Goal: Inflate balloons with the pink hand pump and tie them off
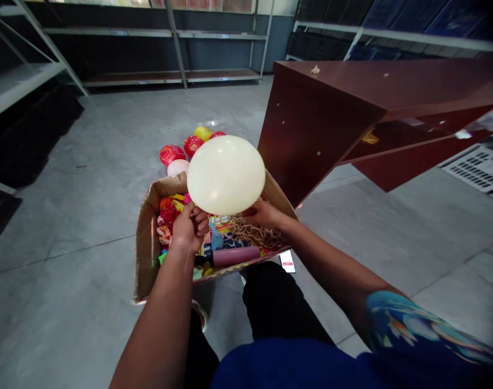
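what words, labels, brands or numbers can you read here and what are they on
No text reads with certainty.
Lettering inside the cardboard box: partly covered, unreadable.
Shelf labels: too small.
Phone screen: too small.
Red balloon print: blurred.
White balloon: no lettering visible.

A smooth, cream-white balloon (225, 174), blown up full and rounded, is held above the cardboard box (144, 254), covering much of the far edge from view; its lower left side meets the left hand (190, 227), closed where the neck would be, the neck itself hidden. Tan-brown twisted strands (259, 234) lie in a loose, looping tangle inside the box toward its near right corner, just below the right hand (263, 212), whose fingertips are partly hidden at the balloon's lower right side.
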A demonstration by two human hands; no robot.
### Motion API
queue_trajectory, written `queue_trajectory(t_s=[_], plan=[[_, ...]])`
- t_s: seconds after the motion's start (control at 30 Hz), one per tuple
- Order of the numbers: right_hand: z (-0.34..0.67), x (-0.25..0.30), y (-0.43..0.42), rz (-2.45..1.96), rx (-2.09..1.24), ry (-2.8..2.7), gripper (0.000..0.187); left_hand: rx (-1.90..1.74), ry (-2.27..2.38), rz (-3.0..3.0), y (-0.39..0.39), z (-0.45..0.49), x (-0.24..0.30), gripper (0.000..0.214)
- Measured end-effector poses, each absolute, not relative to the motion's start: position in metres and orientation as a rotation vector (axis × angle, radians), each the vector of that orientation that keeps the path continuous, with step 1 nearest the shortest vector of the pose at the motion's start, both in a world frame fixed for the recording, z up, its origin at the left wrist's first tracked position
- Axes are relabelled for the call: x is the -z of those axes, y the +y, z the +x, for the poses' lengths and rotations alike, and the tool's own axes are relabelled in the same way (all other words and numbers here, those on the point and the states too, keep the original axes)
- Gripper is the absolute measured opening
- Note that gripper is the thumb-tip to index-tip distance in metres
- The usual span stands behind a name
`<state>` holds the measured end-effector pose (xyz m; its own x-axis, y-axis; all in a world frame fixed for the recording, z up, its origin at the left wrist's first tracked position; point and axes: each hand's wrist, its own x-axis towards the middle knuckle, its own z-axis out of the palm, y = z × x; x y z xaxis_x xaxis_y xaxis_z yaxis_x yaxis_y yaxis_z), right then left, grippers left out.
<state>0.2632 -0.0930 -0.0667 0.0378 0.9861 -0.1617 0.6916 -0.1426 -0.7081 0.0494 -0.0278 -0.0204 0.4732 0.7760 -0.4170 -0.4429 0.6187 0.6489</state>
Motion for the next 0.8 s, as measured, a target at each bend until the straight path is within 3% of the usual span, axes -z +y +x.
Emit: queue_trajectory(t_s=[0.07, 0.3, 0.4, 0.6, 0.7, 0.8], plan=[[0.292, 0.069, -0.1, -2.034, -0.801, -1.755, 0.018, -0.773, 0.754, 0.43, -0.026, 0.047, 0.02, 0.025], [0.32, 0.068, -0.109, -2.095, -0.773, -1.892, 0.005, -0.852, 0.698, 0.263, -0.021, 0.046, 0.023, 0.023], [0.323, 0.054, -0.11, -2.033, -0.86, -1.868, 0.013, -0.851, 0.664, 0.212, -0.017, 0.045, 0.026, 0.023], [0.302, 0.017, -0.106, -1.671, -1.382, -1.439, 0.032, -0.801, 0.637, 0.243, -0.023, 0.053, 0.03, 0.025], [0.273, 0.004, -0.099, -1.481, -1.19, -1.72, 0.025, -0.731, 0.7, 0.403, -0.029, 0.059, 0.03, 0.024], [0.244, -0.008, -0.094, -1.316, -0.693, -2.216, 0.022, -0.716, 0.824, 0.575, -0.035, 0.063, 0.03, 0.023]])
